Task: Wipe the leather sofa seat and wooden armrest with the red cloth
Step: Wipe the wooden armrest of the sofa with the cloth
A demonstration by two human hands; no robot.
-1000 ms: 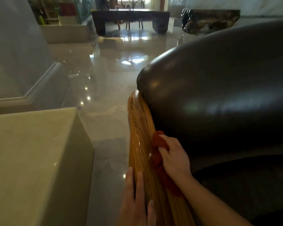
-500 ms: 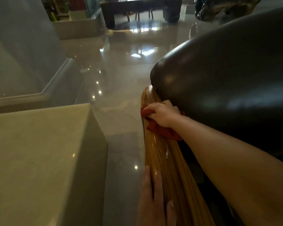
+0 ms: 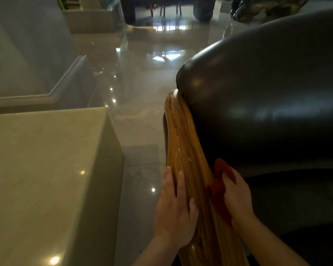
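On the inner edge of the wooden armrest [image 3: 188, 146], beside the dark leather sofa [image 3: 267, 96], the right hand [image 3: 236, 196] presses the red cloth [image 3: 220, 191] with fingers closed over it, while the left hand [image 3: 174, 210] lies flat, fingers slightly spread, on the armrest's outer side.

No readable text anywhere in view.
No letters, numbers, labels, brand marks or signs can be made out on any surface; the coloured items at the far top left are too small and blurred to tell if they carry print.
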